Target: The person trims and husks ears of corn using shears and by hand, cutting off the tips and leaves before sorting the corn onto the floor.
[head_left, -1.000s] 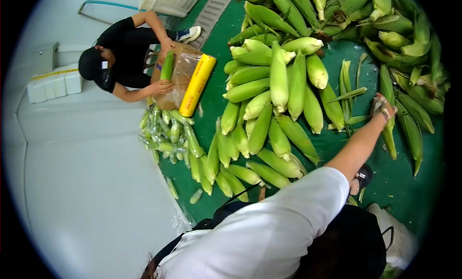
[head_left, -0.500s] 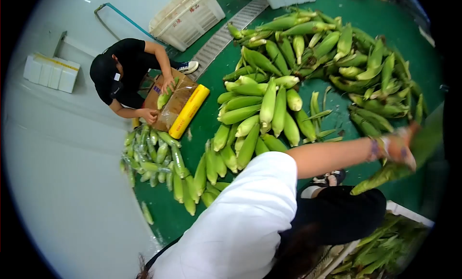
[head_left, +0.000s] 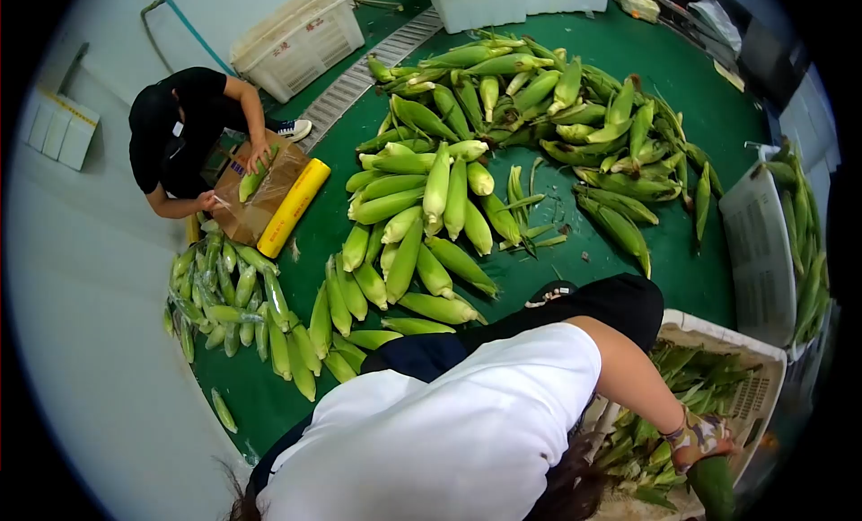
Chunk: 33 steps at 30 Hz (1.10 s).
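My right hand (head_left: 702, 440), in a patterned glove with bare fingertips, reaches down at the lower right over a pale crate (head_left: 763, 350) holding loose green husks (head_left: 642, 449). Its fingers are wrapped round a green corn ear (head_left: 714, 487), whose far end is cut off by the dark image edge. My left hand does not show; my white-sleeved torso fills the bottom.
Trimmed corn ears (head_left: 404, 260) lie mid-floor, with a pile of husk-covered ears (head_left: 620, 130) behind. At left a crouching co-worker handles an ear on a cardboard box (head_left: 235, 207) beside a yellow roll (head_left: 294, 208) and wrapped ears (head_left: 215, 287). Another crate (head_left: 754, 242) stands right.
My right hand took hold of an ear at the right of the pile and has carried it down to the crate. The view has shifted, showing more of the crates.
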Available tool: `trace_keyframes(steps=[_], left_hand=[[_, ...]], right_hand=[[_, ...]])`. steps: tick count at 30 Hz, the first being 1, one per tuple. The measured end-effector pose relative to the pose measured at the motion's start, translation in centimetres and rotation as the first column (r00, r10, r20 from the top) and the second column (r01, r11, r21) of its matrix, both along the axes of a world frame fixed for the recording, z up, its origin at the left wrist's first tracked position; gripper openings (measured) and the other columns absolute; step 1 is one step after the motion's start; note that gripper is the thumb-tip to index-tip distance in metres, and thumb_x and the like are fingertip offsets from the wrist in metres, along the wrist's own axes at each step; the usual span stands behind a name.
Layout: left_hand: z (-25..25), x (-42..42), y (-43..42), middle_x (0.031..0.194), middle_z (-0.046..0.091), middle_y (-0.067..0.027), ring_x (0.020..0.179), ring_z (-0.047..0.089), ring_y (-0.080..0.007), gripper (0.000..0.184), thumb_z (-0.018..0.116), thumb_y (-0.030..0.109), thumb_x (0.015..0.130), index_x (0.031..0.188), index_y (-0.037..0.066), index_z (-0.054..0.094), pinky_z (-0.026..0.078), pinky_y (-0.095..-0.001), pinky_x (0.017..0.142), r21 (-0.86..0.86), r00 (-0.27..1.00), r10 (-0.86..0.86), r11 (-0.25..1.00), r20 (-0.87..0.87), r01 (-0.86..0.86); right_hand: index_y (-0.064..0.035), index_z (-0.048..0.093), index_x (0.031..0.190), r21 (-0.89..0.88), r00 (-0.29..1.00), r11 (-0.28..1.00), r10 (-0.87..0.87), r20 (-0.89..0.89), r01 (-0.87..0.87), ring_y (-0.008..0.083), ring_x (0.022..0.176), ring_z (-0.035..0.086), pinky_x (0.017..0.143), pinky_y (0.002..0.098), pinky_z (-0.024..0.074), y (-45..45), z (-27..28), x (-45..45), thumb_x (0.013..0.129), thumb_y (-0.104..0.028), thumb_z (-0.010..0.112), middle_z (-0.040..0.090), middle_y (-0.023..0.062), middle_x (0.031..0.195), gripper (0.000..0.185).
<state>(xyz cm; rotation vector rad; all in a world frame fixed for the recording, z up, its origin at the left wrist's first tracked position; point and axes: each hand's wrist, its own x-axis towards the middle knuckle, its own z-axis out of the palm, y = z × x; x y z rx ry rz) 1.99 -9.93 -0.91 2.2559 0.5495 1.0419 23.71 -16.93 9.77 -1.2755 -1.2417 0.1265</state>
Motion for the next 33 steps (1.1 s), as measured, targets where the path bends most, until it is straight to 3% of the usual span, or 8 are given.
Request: trace_keyframes(steps=[2, 11, 14, 17, 18, 19, 22, 33], left_hand=[[-0.2, -0.4, -0.8, 0.103, 0.041, -0.0219, 0.090, 0.044, -0.0365, 0.074, 0.070, 0.032, 0.057, 0.111, -0.006, 0.037, 0.034, -0.0449, 0.084, -0.158, 0.996, 0.002, 0.987, -0.084, -0.016], [-3.2, -0.9, -1.6, 0.138, 0.021, -0.0291, 0.123, 0.031, -0.0416, 0.095, 0.067, 0.033, 0.068, 0.135, -0.009, 0.015, 0.028, -0.0439, 0.102, -0.157, 0.968, -0.010, 0.987, -0.253, -0.031], [-5.8, 0.2, -1.8, 0.122, 0.039, -0.0254, 0.106, 0.047, -0.0348, 0.098, 0.072, 0.036, 0.063, 0.133, -0.009, 0.019, 0.040, -0.0371, 0.089, 0.007, 0.952, 0.160, 0.987, -0.260, -0.164], [-4.7, -1.0, -2.6, 0.121, 0.041, -0.0244, 0.107, 0.047, -0.0350, 0.096, 0.072, 0.038, 0.064, 0.132, -0.009, 0.022, 0.041, -0.0372, 0.088, -0.013, 0.919, 0.206, 0.975, -0.335, -0.223], [-3.0, -2.2, -2.2, 0.114, 0.045, -0.0267, 0.101, 0.047, -0.0384, 0.084, 0.071, 0.036, 0.064, 0.123, -0.010, 0.034, 0.039, -0.0434, 0.088, -0.117, 0.975, 0.089, 0.987, -0.206, -0.114], [-4.1, -1.0, -1.4, 0.107, 0.048, -0.0249, 0.098, 0.049, -0.0376, 0.071, 0.069, 0.037, 0.067, 0.115, -0.008, 0.042, 0.041, -0.0435, 0.085, -0.036, 0.993, 0.105, 0.994, -0.062, -0.107], [-1.2, -2.2, -0.7, 0.113, 0.048, -0.0244, 0.097, 0.050, -0.0365, 0.061, 0.058, 0.035, 0.073, 0.118, -0.003, 0.043, 0.042, -0.0458, 0.082, -0.138, 0.991, -0.131, 0.981, 0.032, 0.134], [-1.8, -2.5, 0.6, 0.095, 0.057, -0.0184, 0.088, 0.054, -0.0348, 0.046, 0.063, 0.035, 0.070, 0.098, 0.000, 0.057, 0.045, -0.0424, 0.076, -0.071, 1.000, 0.007, 0.997, -0.023, -0.008]], right_hand=[[0.0034, 0.051, 0.118, 0.063, 0.961, 0.998, 0.013, 0.277, -0.031, 0.0278, 0.067, 0.062, 0.053, 0.0314, 0.0509, -0.8, -0.8, -1.3, 0.087, -0.033, 0.053, 0.062, 0.0200, 0.093, 0.048], [0.0055, 0.058, 0.106, -0.246, 0.991, 0.967, 0.033, -0.127, -0.064, 0.0274, 0.055, 0.060, 0.050, 0.0351, 0.0502, -0.7, -1.7, -5.7, 0.081, -0.031, 0.062, 0.062, 0.0230, 0.089, 0.044], [0.0124, 0.058, 0.092, -0.212, 0.956, 0.969, -0.065, 0.286, 0.129, 0.0279, 0.053, 0.059, 0.050, 0.0371, 0.0510, -0.2, -2.6, -4.4, 0.079, -0.043, 0.060, 0.062, 0.0247, 0.081, 0.057], [0.0165, 0.051, 0.094, 0.188, 0.304, 0.714, -0.501, 0.810, 0.675, 0.0352, 0.056, 0.060, 0.054, 0.0411, 0.0517, 3.7, -9.8, 6.5, 0.071, -0.064, 0.059, 0.060, 0.0303, 0.083, 0.084], [0.0200, 0.041, 0.107, 0.088, 0.416, 0.912, -0.267, 0.869, 0.401, 0.0417, 0.067, 0.062, 0.054, 0.0446, 0.0519, 4.9, -10.8, 8.9, 0.064, -0.075, 0.053, 0.053, 0.0392, 0.095, 0.105], [0.0163, 0.021, 0.128, -0.270, 0.611, 0.793, -0.157, 0.776, 0.546, 0.0412, 0.089, 0.060, 0.062, 0.0570, 0.0497, 3.0, -9.2, 5.5, 0.076, -0.065, 0.050, 0.047, 0.0430, 0.103, 0.101], [0.0142, 0.024, 0.125, -0.353, 0.899, 0.915, -0.024, 0.437, 0.196, 0.0387, 0.086, 0.060, 0.061, 0.0539, 0.0497, 2.3, -7.2, -2.1, 0.077, -0.060, 0.051, 0.048, 0.0396, 0.101, 0.092], [0.0063, 0.035, 0.114, -0.507, 0.912, 0.801, 0.404, 0.065, -0.318, 0.0295, 0.077, 0.059, 0.057, 0.0427, 0.0495, 4.2, -9.3, -14.4, 0.079, -0.042, 0.052, 0.053, 0.0269, 0.092, 0.062]])
